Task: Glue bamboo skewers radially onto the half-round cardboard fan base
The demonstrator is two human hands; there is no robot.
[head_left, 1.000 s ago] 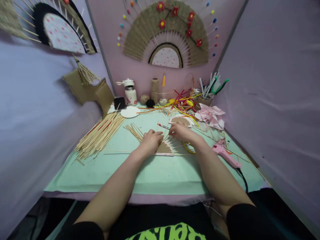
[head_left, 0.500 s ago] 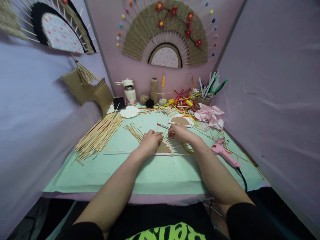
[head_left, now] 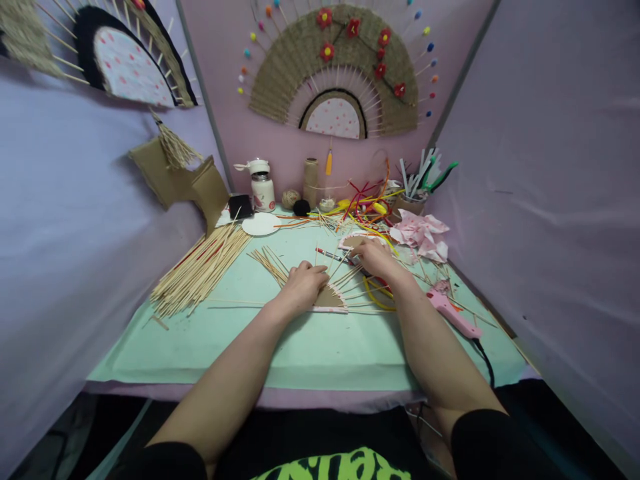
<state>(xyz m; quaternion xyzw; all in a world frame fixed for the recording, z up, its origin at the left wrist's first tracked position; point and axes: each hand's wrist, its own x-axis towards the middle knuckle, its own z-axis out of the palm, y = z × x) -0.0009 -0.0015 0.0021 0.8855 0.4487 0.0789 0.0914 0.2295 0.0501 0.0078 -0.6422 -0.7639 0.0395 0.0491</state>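
Observation:
My left hand (head_left: 302,285) lies flat on a small brown half-round card (head_left: 330,298) with thin wooden sticks fanning out from it, on the mint-green mat (head_left: 320,347). My right hand (head_left: 374,256) rests farther back, its fingers by a red-and-white pen (head_left: 330,254) and a pink-edged half-round card (head_left: 353,239). I cannot tell whether it grips anything. Yellow and red pipe cleaners (head_left: 375,291) curl beside its wrist.
A big bundle of sticks (head_left: 200,270) lies left, a smaller one (head_left: 270,262) centre. A pink glue gun (head_left: 453,312) lies right. Jar (head_left: 261,187), twine spool (head_left: 311,178), pipe cleaners, tool cup (head_left: 413,200) and pink paper (head_left: 420,233) crowd the back. Cloth walls close in.
My right hand has moved away from the fan piece, back and to the right toward the pink-edged card. My left hand stays pressed on the brown card.

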